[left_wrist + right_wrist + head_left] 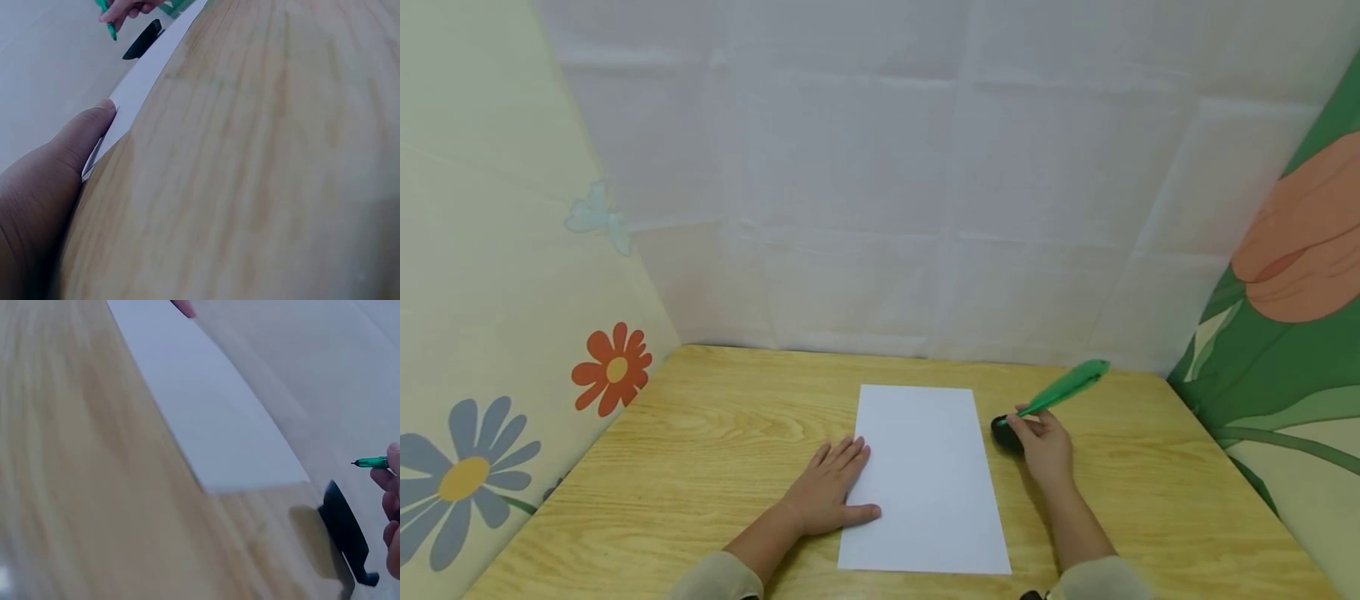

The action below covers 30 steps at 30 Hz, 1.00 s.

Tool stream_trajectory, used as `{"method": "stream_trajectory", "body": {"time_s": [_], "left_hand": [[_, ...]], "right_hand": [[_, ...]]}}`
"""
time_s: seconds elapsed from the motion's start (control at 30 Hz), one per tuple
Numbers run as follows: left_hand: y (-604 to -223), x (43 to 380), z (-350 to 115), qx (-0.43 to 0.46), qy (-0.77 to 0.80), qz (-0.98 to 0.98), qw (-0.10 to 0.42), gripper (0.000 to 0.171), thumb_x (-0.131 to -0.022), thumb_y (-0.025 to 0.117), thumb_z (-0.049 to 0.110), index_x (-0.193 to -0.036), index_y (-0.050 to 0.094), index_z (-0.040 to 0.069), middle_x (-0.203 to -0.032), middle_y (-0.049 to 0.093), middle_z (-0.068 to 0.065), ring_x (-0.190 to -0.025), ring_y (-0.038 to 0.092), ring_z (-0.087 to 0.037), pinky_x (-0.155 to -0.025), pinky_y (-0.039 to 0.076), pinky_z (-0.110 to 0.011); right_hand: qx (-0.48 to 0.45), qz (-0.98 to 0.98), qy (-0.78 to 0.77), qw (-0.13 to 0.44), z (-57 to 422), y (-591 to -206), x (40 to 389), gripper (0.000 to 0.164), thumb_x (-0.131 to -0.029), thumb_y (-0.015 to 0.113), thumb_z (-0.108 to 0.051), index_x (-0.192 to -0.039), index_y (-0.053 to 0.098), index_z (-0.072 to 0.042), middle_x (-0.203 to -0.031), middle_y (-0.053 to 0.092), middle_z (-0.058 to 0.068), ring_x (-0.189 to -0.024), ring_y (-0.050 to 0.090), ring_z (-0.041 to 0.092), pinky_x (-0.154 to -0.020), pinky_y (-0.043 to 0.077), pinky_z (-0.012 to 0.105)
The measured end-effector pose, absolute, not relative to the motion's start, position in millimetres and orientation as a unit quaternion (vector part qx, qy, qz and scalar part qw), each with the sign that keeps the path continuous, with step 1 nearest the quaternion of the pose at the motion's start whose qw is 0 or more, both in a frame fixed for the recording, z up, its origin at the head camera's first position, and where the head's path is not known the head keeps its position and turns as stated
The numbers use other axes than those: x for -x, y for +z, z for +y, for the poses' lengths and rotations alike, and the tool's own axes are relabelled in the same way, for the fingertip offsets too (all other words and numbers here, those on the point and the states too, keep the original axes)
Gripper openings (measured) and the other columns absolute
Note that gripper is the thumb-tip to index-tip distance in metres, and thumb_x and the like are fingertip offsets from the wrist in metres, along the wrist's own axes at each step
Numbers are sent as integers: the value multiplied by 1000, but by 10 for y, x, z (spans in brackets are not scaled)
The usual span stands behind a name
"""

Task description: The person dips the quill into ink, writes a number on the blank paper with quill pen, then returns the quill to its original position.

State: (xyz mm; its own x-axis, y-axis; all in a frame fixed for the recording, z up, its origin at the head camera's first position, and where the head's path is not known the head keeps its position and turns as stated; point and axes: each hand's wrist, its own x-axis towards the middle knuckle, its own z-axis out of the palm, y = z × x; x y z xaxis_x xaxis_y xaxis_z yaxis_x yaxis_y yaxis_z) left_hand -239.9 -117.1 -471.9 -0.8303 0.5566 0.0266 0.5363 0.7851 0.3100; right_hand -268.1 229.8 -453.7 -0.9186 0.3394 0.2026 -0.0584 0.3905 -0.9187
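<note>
Left hand [829,493] — laid flat, fingers straight, thumb spread — rests on the left edge of a blank white rectangular sheet of paper [925,483]; it grips nothing. The sheet lies lengthwise on a yellow wood-grain table [737,417], between the two hands.

Right hand [1048,450] pinches a slim green pen with a feather-shaped top [1063,388] between thumb and fingers. The pen is tilted, plume up and to the right, dark nib down to the left. Right wrist view: nib apart from a small black rounded object [998,432], which sits on the table just beyond the sheet's right edge. The object's exact form is unclear.

Pale beige sleeves [718,577] at both wrists. Behind the table: creased whitish cloth [850,167]; left side, cream panel [482,250] printed with flowers.
</note>
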Motion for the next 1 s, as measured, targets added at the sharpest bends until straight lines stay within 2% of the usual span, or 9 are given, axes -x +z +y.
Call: {"method": "stream_trajectory", "body": {"time_s": [0.1, 0.17, 0.3, 0.43, 0.6, 1.0], "left_hand": [[-4713, 2406, -1175, -289, 158, 944, 37, 96, -88, 51, 69, -154, 27, 3, -162, 25, -13, -152, 16, -32, -122, 11, -57], [-4705, 2405, -1177, -289, 157, 944, 36, 96, -88, 51, 69, -154, 27, 3, -162, 25, -13, -152, 16, -32, -122, 11, -57], [-4709, 2407, -1179, -289, 154, 944, 35, 96, -88, 51, 69, -154, 28, 3, -162, 25, -13, -152, 17, -32, -122, 11, -57], [-4720, 2408, -1182, -290, 152, 944, 34, 96, -88, 50, 70, -154, 28, 3, -162, 25, -13, -152, 17, -32, -122, 11, -56], [-4720, 2399, -1181, -290, 155, 944, 34, 96, -88, 50, 69, -154, 28, 3, -162, 24, -13, -152, 16, -32, -122, 11, -56], [-4693, 2373, -1179, -291, 162, 943, 27, 96, -87, 51, 69, -153, 30, 3, -162, 26, -13, -152, 19, -32, -122, 12, -57]], "right_hand": [[74, -802, 566, 178, 2172, -4528, 2696, 31, -93, 69, -18, -117, 65, 1, -99, 75, 14, -77, 60, -10, -71, 50, 14], [66, -799, 572, 173, 2089, -4528, 2704, 30, -93, 68, -17, -117, 65, 1, -99, 74, 17, -81, 65, 0, -71, 50, 16], [61, -800, 573, 167, 1927, -4525, 2717, 30, -92, 70, -19, -116, 66, -1, -95, 74, 19, -78, 65, 10, -65, 47, 19], [57, -797, 580, 160, 1784, -4529, 2749, 30, -90, 72, -21, -113, 67, -2, -91, 75, 18, -67, 58, 5, -56, 40, 20], [46, -800, 579, 152, 1651, -4552, 2797, 29, -89, 73, -19, -111, 67, -2, -88, 75, 21, -59, 49, 4, -54, 37, 20], [41, -792, 588, 155, 1470, -4634, 2937, 26, -87, 74, -13, -107, 68, 3, -84, 75, 19, -70, 64, 4, -57, 44, 18]]}}
